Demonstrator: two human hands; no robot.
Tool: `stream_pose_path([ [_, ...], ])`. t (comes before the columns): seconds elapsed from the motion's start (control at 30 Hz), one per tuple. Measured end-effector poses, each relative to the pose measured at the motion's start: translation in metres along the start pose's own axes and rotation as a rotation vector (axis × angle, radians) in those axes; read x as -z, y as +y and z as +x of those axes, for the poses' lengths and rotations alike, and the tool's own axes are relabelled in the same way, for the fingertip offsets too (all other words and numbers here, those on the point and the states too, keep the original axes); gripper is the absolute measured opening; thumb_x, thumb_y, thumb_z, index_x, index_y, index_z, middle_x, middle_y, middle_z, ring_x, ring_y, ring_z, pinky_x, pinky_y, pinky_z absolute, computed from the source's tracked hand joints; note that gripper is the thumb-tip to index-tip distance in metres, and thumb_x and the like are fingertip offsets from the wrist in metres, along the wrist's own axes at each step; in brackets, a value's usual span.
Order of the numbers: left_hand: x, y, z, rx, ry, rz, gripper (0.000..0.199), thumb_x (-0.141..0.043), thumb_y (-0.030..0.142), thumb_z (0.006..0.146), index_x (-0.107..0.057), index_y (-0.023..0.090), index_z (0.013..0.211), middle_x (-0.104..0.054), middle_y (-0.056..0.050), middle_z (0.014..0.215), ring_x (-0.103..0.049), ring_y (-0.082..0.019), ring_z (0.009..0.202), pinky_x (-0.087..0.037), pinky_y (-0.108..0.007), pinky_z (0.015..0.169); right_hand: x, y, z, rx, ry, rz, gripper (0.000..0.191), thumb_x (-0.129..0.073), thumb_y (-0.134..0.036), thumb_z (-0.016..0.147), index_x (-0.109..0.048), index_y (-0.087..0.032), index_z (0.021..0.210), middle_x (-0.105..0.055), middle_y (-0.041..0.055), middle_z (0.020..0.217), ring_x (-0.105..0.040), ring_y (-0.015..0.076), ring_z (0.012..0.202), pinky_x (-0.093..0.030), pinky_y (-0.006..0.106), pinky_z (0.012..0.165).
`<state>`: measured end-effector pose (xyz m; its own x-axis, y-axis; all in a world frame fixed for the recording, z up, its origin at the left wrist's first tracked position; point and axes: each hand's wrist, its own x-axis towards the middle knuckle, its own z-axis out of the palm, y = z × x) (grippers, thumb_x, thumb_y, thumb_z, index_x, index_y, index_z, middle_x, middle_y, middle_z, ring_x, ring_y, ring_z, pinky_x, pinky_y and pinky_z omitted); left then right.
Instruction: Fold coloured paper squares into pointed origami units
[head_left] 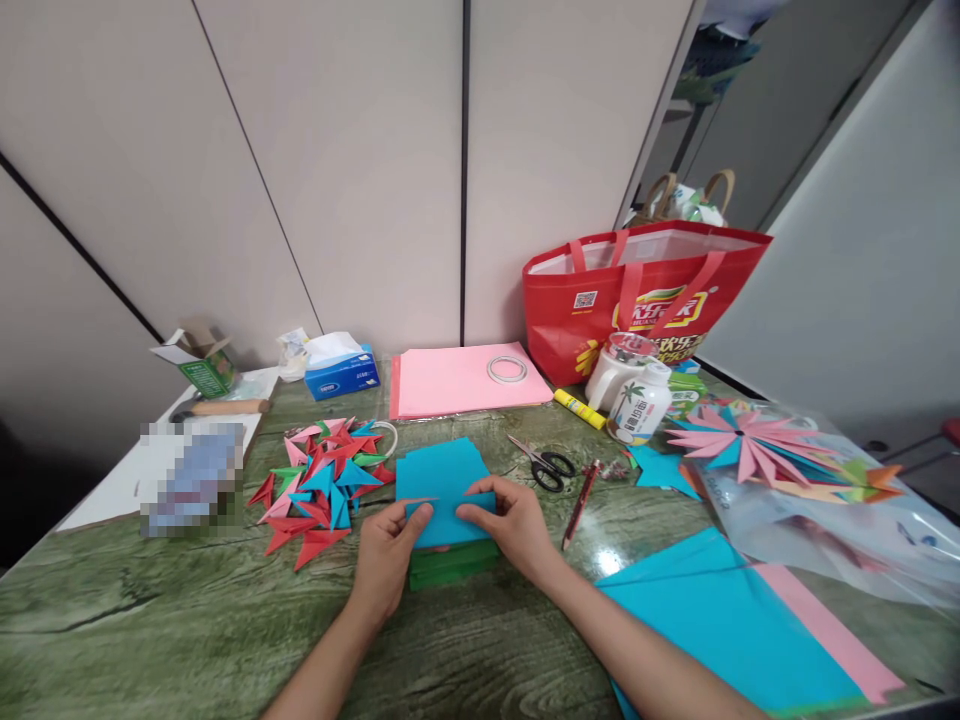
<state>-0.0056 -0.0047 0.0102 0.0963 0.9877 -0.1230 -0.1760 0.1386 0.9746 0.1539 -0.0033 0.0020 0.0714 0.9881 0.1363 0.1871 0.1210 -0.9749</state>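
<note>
Between my two hands is a blue sheet of paper point(448, 528), pinched at its left and right edges with thumbs on top. My left hand point(386, 550) is closed on the left edge, and my right hand point(517, 520) on the right edge. Just beyond the sheet lie more blue paper squares point(441, 463). Green paper point(454, 572) shows beneath the near edge, with a sliver of pink. Left of my hands is a pile of folded paper pieces point(326, 485) in red, blue, pink and green. Black-handled scissors point(551, 468) and a pencil point(581, 507) lie to the right.
Pink paper point(465, 382) with a roll of tape point(508, 370) lies by the wall, beside a tissue box point(342, 375). A glue stick point(579, 409), white bottle point(640, 405) and red bag point(570, 315) stand right. Large blue sheets point(720, 620) cover the near right; a hammer point(225, 406) lies left.
</note>
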Motion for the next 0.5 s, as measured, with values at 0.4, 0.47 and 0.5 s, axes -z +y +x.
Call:
stream_pose_path([
  [0.4, 0.0035, 0.0005, 0.0003, -0.12, 0.014, 0.264, 0.02, -0.066, 0.032, 0.063, -0.071, 0.015, 0.072, -0.068, -0.001, 0.062, -0.058, -0.018, 0.059, -0.047, -0.024, 0.054, 0.0017, -0.0057, 0.0001, 0.085, -0.153, -0.075, 0.012, -0.062, -0.027, 0.068, -0.066, -0.016, 0.07, -0.067, 0.0019, 0.072, -0.059, 0.017, 0.069, -0.042, 0.025, 0.065],
  [0.47, 0.0041, -0.001, 0.0007, -0.118, 0.006, 0.291, 0.019, -0.064, 0.032, 0.065, -0.07, 0.015, 0.071, -0.067, -0.001, 0.062, -0.057, -0.016, 0.058, -0.046, -0.023, 0.054, 0.0014, -0.0047, 0.0001, 0.084, -0.149, -0.085, 0.013, -0.062, -0.027, 0.069, -0.066, -0.016, 0.067, -0.067, 0.0018, 0.069, -0.059, 0.0166, 0.067, -0.042, 0.025, 0.064],
  [0.5, 0.004, -0.0016, 0.0007, -0.108, -0.001, 0.289, 0.02, -0.064, 0.033, 0.065, -0.07, 0.015, 0.071, -0.066, 0.0, 0.061, -0.056, -0.016, 0.057, -0.046, -0.023, 0.054, 0.0014, -0.0045, 0.0, 0.087, -0.142, -0.089, 0.013, -0.062, -0.027, 0.069, -0.066, -0.016, 0.066, -0.067, 0.0017, 0.068, -0.058, 0.0164, 0.066, -0.042, 0.025, 0.063],
])
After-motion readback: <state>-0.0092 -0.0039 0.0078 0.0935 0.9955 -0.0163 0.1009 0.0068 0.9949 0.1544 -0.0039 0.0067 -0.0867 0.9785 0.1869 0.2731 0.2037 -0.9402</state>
